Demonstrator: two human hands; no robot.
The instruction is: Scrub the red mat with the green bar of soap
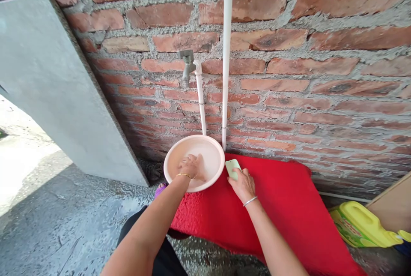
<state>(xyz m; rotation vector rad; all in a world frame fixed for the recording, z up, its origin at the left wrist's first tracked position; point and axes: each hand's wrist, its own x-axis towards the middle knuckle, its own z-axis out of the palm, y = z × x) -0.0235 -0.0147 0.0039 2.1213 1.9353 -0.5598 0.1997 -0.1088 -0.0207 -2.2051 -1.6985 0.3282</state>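
A tap [187, 68] and white pipes [227, 53] stand behind the basin [172, 160].

Yellow jug [366, 224]; board [392, 203], perhaps wooden.

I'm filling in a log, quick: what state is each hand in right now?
Left hand: open, inside the basin, nothing visibly held.
Right hand: closed on a pale green bar.

**Outdoor washing corner**

A rough red-brick wall [314, 89] stands beyond the grip of the right hand [243, 184]; up and left of that grip juts a grey metal tap [187, 68]. Just left sits a round pale-pink plastic basin [171, 160]; farther left, wet grey concrete floor [70, 229] meets sunlit ground [22, 156].
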